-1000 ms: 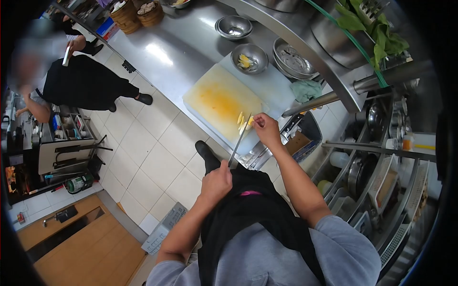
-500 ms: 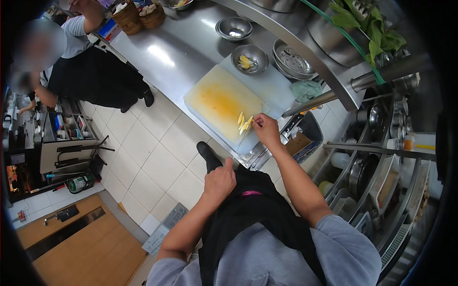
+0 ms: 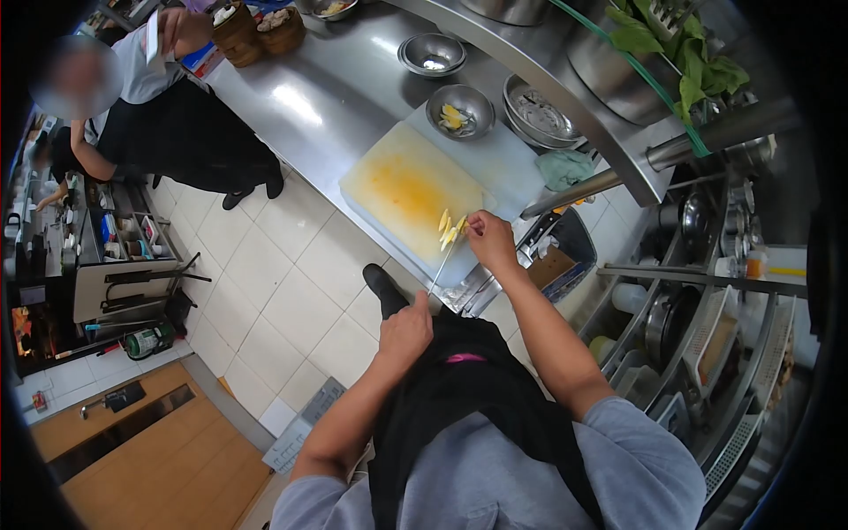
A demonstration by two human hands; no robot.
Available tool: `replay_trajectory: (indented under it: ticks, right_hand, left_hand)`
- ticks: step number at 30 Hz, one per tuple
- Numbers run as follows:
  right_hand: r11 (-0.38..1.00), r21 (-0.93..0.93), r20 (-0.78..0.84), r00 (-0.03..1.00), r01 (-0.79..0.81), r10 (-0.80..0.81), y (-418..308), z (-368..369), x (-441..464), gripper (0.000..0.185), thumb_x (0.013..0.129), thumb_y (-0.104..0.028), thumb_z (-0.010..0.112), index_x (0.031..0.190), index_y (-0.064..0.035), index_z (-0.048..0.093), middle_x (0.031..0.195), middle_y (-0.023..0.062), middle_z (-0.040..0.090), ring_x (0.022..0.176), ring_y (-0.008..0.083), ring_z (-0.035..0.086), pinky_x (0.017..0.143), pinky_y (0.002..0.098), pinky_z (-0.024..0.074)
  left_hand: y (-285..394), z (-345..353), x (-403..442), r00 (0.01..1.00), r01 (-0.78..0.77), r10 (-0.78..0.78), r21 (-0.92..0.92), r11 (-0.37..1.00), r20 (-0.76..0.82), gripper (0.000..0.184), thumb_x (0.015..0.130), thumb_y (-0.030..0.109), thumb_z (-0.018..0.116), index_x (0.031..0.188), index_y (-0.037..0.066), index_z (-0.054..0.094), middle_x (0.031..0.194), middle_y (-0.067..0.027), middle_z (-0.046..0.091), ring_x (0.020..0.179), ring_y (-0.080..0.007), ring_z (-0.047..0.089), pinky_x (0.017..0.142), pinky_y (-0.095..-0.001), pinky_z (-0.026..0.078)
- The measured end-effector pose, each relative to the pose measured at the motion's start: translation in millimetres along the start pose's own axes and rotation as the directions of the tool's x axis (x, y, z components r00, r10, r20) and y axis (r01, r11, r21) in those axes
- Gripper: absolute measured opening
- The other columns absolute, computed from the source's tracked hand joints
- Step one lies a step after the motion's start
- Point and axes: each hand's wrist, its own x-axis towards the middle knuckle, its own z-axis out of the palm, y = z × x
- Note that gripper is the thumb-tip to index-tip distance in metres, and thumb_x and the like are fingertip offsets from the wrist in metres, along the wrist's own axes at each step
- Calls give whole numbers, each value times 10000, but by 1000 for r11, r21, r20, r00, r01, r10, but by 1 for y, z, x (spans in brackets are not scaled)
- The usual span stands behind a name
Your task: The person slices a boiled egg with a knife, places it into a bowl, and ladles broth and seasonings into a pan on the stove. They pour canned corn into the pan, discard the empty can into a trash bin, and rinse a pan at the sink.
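My left hand is closed around a knife, the index finger stretched along it. Its thin blade points up and away towards the near edge of a yellow-stained cutting board. At that edge lie several narrow yellow-and-white slices of food, whose kind I cannot make out. My right hand is at the board's right corner, with thumb and fingertips pinched on the slice nearest it. The knife's handle is hidden in my left hand. A metal bowl with similar yellow and white pieces stands behind the board.
Under the board is a paler board on the steel counter. Stacked bowls, a green cloth and bamboo steamers stand around. A shelf overhangs at right. Another person in a black apron stands at left.
My left hand has shifted slightly, and the knife blade now shows more plainly beside the slices. My right hand has hardly moved. The other person has straightened, holding up something white.
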Motion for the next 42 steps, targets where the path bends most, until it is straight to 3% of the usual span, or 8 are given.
replay_trajectory:
  ticks: [8, 12, 14, 17, 21, 27, 29, 42]
  right_hand:
    - [997, 70, -12, 1000, -19, 20, 0, -1, -2, 232, 835, -52, 737, 1060, -53, 681, 833, 138, 731, 776, 289, 731, 723, 381, 576]
    - [996, 83, 36, 999, -8, 5, -6, -8, -4, 272, 861, -36, 706, 1130, -60, 680, 897, 121, 712, 788, 253, 717, 734, 342, 569]
    - [983, 42, 73, 980, 181, -183, -5, -12, -5, 284, 872, -14, 678, 1150, -73, 690, 934, 132, 664, 804, 277, 683, 738, 361, 546]
    - [961, -73, 180, 951, 267, -251, -3, -18, -3, 305, 874, 9, 650, 1161, -82, 699, 946, 146, 615, 827, 313, 643, 756, 386, 520]
    - [971, -59, 221, 952, 231, -213, -6, -20, 1, 258, 891, -19, 602, 1113, -90, 712, 963, 156, 601, 916, 381, 628, 827, 445, 511]
    - [968, -45, 226, 946, 249, -233, -1, -17, 7, 387, 865, -2, 627, 1244, -76, 624, 1015, 170, 638, 930, 360, 652, 827, 435, 525]
    - [981, -31, 216, 959, 192, -181, 2, -15, 7, 482, 857, 2, 666, 1318, -100, 573, 985, 138, 650, 836, 292, 662, 791, 373, 542]
    - [998, 40, 206, 977, 39, -46, -5, -11, -3, 631, 839, -141, 743, 1403, -111, 459, 1038, 136, 629, 758, 226, 661, 747, 351, 553]
  left_hand:
    - [1, -4, -7, 1000, 18, -18, 25, 1000, -7, 200, 963, 182, 538, 1119, 72, 474, 735, -219, 683, 660, -429, 697, 566, -555, 551]
    - [2, -7, -7, 1000, 22, -22, 24, 999, -6, 199, 963, 178, 540, 1121, 74, 480, 735, -217, 683, 661, -428, 698, 565, -550, 554]
    - [4, -8, -8, 1000, 21, -21, 27, 999, -7, 199, 962, 177, 541, 1122, 73, 482, 738, -217, 684, 663, -429, 698, 564, -548, 554]
    - [7, -13, -9, 999, 32, -32, 45, 998, 6, 201, 961, 180, 548, 1119, 74, 486, 758, -215, 685, 662, -421, 702, 558, -540, 554]
    - [9, -18, -10, 999, 29, -26, 93, 995, -28, 195, 959, 187, 557, 1109, 80, 494, 761, -193, 670, 644, -398, 702, 531, -522, 548]
    - [9, -19, -9, 997, 26, -17, 124, 992, -72, 173, 956, 191, 564, 1082, 90, 499, 746, -175, 658, 619, -383, 698, 504, -512, 539]
    - [8, -18, -10, 997, 27, -16, 130, 991, -80, 171, 956, 193, 565, 1077, 92, 500, 739, -174, 657, 616, -383, 697, 501, -512, 538]
    - [6, -11, -11, 999, 48, -48, 6, 999, -16, 211, 965, 219, 558, 1113, 81, 498, 763, -207, 675, 656, -415, 699, 554, -552, 544]
